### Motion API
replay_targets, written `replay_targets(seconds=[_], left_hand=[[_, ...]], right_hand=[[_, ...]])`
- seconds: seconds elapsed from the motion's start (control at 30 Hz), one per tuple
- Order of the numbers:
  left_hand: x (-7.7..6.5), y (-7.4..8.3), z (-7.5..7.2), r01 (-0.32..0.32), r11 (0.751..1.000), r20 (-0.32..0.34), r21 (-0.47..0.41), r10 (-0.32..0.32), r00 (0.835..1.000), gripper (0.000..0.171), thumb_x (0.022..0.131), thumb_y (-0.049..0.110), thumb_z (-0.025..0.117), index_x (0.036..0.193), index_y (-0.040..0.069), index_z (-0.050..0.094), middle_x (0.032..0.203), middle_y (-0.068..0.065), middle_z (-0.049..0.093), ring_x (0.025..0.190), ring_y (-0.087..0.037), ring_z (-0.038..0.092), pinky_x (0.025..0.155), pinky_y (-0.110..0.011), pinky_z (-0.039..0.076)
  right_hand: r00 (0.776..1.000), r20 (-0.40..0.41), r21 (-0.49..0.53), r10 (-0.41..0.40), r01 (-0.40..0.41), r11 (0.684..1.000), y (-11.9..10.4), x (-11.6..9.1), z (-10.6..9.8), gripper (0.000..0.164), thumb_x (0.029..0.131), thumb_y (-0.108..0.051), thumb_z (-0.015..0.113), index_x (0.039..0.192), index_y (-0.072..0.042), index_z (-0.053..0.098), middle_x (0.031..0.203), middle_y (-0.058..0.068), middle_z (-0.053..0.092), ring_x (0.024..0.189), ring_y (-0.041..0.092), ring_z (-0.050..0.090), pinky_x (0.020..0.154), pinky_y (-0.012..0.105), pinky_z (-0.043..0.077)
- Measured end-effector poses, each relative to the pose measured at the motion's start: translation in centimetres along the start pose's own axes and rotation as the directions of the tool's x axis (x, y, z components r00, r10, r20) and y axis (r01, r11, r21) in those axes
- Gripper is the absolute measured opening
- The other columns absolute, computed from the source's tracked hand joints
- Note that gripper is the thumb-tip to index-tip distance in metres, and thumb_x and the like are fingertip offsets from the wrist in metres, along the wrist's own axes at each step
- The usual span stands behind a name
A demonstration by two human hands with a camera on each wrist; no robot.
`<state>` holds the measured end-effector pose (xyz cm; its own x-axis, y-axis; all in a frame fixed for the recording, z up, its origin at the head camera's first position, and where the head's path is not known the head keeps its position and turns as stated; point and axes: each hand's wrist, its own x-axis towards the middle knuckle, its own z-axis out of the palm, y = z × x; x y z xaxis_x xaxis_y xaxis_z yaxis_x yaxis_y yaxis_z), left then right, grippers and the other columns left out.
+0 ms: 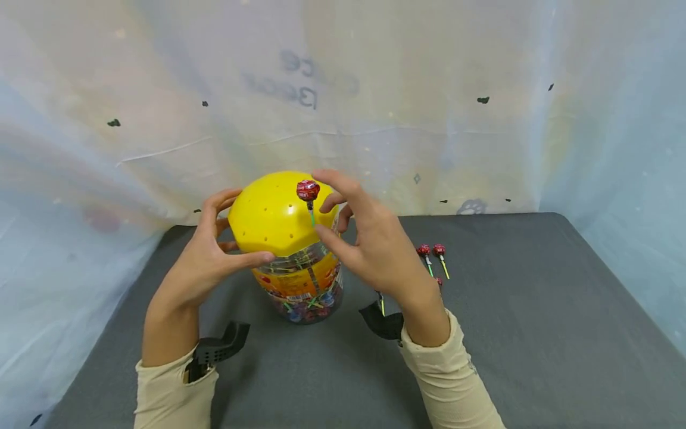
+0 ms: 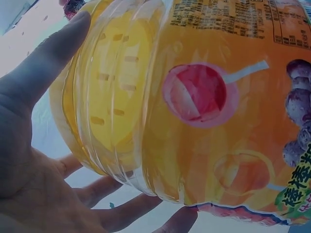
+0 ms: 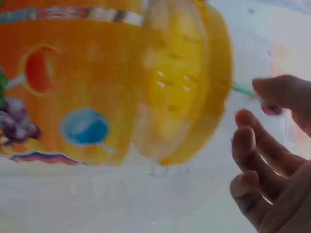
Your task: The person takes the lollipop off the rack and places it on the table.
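A clear plastic jar with an orange label and a domed yellow lid stands on the grey table, wrapped candies inside. From the left, my left hand grips it around the lid and neck, thumb in front, fingers round the far side. A red-wrapped lollipop stands upright on the lid, its green stick meeting the lid's surface. Beside this lollipop my right hand has its thumb and fingers spread apart, the thumb tip close to the stick. Whether the thumb touches it, I cannot tell.
Several red lollipops lie on the table to the right, partly hidden behind my right forearm. A yellow stick shows near the black wrist mount. A pale curtain hangs behind the table.
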<state>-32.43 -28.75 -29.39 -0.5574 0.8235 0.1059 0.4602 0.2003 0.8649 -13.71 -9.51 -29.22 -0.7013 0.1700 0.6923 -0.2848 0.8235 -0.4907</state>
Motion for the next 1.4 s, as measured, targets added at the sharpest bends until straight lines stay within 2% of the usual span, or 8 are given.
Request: replay_targets(seconds=[0.2,0.43,0.53,0.67,0.8,1.03,1.27,1.4], left_hand=[[-0.2,0.3,-0.7,0.005,0.999,0.003,0.037,-0.005,1.000,0.101,0.085,0.018,0.080,0.155,0.033,0.009,0.162,-0.003,0.008,0.131,-0.034,0.039,0.085,-0.029,0.050],[-0.3,0.4,-0.8,-0.009,0.999,-0.009,0.043,0.009,1.000,0.100,0.085,0.017,0.080,0.154,0.030,0.010,0.159,-0.008,0.020,0.129,-0.033,0.041,0.082,-0.026,0.052],[-0.4,0.2,-0.7,-0.017,0.999,-0.012,0.040,0.018,1.000,0.098,0.085,0.016,0.080,0.154,0.029,0.011,0.160,-0.007,0.019,0.128,-0.033,0.043,0.081,-0.025,0.052],[-0.4,0.2,-0.6,-0.012,0.999,-0.006,0.034,0.013,1.000,0.097,0.086,0.018,0.079,0.153,0.028,0.011,0.161,-0.006,0.019,0.127,-0.035,0.045,0.082,-0.027,0.053],[-0.4,0.1,-0.3,0.001,1.000,0.005,0.022,-0.001,1.000,0.097,0.086,0.019,0.079,0.153,0.028,0.010,0.162,-0.005,0.016,0.129,-0.037,0.045,0.085,-0.034,0.052],[-0.2,-0.1,0.0,-0.022,0.999,-0.013,0.034,0.022,1.000,0.097,0.085,0.019,0.080,0.153,0.026,0.012,0.163,-0.001,0.015,0.138,-0.034,0.034,0.091,-0.046,0.046],[0.0,0.0,0.0,-0.023,0.999,-0.019,0.039,0.024,1.000,0.097,0.085,0.020,0.080,0.153,0.025,0.011,0.164,-0.001,0.014,0.140,-0.033,0.031,0.093,-0.048,0.044],[0.1,0.0,0.1,-0.033,0.999,-0.026,0.042,0.034,0.999,0.097,0.084,0.020,0.080,0.153,0.024,0.012,0.163,-0.001,0.014,0.141,-0.032,0.030,0.095,-0.050,0.041]], right_hand=[[0.999,-0.018,0.042,-0.048,0.049,0.998,0.1,0.4,1.3,0.061,0.093,-0.014,0.071,0.146,-0.020,0.042,0.111,0.002,0.064,0.080,0.010,0.054,0.067,0.023,0.048],[0.995,-0.076,0.035,-0.065,0.068,0.997,0.4,0.9,2.1,0.053,0.093,-0.013,0.070,0.141,-0.017,0.048,0.111,0.003,0.067,0.075,0.009,0.052,0.059,0.020,0.044],[0.993,-0.092,0.039,-0.070,0.074,0.996,0.4,1.0,2.3,0.052,0.094,-0.012,0.069,0.141,-0.016,0.048,0.114,0.003,0.067,0.076,0.009,0.053,0.060,0.019,0.045],[0.993,-0.098,0.047,-0.067,0.071,0.996,0.5,1.1,2.4,0.051,0.094,-0.013,0.069,0.140,-0.017,0.048,0.116,0.002,0.066,0.075,0.008,0.052,0.061,0.019,0.046],[0.992,-0.106,0.038,-0.063,0.068,0.997,0.6,1.0,2.3,0.051,0.093,-0.012,0.070,0.139,-0.018,0.049,0.113,0.001,0.067,0.072,0.007,0.050,0.059,0.019,0.044],[0.989,-0.122,0.037,-0.081,0.086,0.996,0.7,0.9,2.3,0.049,0.092,-0.012,0.071,0.137,-0.017,0.051,0.115,0.000,0.068,0.072,0.007,0.048,0.059,0.019,0.043],[0.985,-0.145,0.054,-0.091,0.100,0.993,0.8,1.1,2.2,0.049,0.092,-0.009,0.071,0.136,-0.015,0.053,0.118,0.002,0.068,0.073,0.008,0.051,0.061,0.020,0.044],[0.979,-0.173,0.061,-0.104,0.116,0.991,0.9,1.1,2.2,0.048,0.091,-0.008,0.071,0.135,-0.013,0.053,0.114,0.004,0.069,0.072,0.008,0.050,0.058,0.021,0.042]])
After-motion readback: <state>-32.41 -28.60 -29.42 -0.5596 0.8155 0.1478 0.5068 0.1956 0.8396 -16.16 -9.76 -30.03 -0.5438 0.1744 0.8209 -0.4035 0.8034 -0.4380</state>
